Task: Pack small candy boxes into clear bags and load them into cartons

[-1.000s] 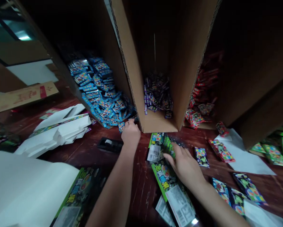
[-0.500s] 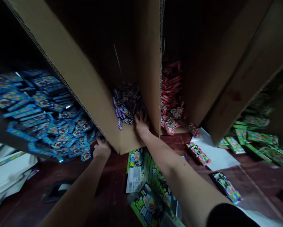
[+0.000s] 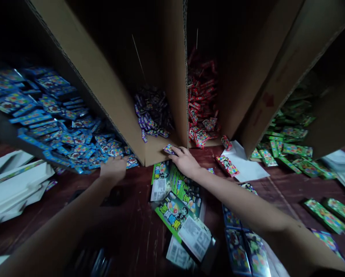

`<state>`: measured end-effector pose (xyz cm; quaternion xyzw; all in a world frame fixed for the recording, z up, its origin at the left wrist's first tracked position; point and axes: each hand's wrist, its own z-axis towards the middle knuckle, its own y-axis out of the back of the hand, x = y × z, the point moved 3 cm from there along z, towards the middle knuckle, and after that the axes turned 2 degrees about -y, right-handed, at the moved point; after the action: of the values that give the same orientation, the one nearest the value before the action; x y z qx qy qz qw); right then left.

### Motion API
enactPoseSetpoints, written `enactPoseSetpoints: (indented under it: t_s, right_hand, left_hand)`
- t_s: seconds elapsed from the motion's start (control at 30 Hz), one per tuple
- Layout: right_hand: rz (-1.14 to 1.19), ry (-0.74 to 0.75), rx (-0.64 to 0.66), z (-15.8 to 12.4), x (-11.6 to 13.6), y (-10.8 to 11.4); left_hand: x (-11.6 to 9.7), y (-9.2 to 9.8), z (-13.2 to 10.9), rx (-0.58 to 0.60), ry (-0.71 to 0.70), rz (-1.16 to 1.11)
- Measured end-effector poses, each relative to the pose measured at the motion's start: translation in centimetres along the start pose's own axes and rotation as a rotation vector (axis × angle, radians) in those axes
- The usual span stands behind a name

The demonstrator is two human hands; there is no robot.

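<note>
Right hand (image 3: 186,162) has withdrawn, pinching a packet (image 3: 168,149); left hand's (image 3: 114,168) grip I cannot tell.

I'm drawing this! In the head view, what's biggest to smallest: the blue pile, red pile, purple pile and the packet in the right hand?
1. Blue pile
2. Red pile and purple pile: unsure, shadow hides their edges
3. Packet in the right hand

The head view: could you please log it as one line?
left hand: at blue packets, grip unclear | right hand: holding small packet at mouth of carton | nearby: purple packets, green-and-black boxes
</note>
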<state>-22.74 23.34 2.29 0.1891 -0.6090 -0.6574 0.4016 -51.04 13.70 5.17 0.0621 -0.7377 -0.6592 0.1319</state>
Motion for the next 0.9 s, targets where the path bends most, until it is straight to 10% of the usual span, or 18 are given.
enactPoseSetpoints:
  t_s: [0.1,0.23,0.33,0.47,0.67,0.9]
  right_hand:
    - [0.055,0.065,0.005,-7.0,0.0,2.0]
    - [0.272,0.107,-0.08,-19.1,1.9,5.5]
    - [0.282,0.194,-0.05,-28.6,4.1,7.6]
    - [0.149,0.286,0.11,-37.8,6.2,7.7]
    - [0.184,0.087,0.32,-41.5,6.4,4.4]
    - [0.242,0.064,0.397,-39.6,5.6,3.3]
  left_hand:
    - [-1.1,2.5,-3.7,-0.036,-0.102,0.038]
    - [-8.6,4.0,-13.5,-0.064,-0.643,-0.134]
    - [-15.9,2.9,-22.4,0.1,-0.958,-0.294]
    - [-21.9,-0.4,-28.7,0.229,-0.983,-0.333]
    - [-23.6,-4.3,-28.6,0.236,-1.054,-0.345]
    - [-23.4,-3.3,-29.8,0.256,-1.06,-0.325]
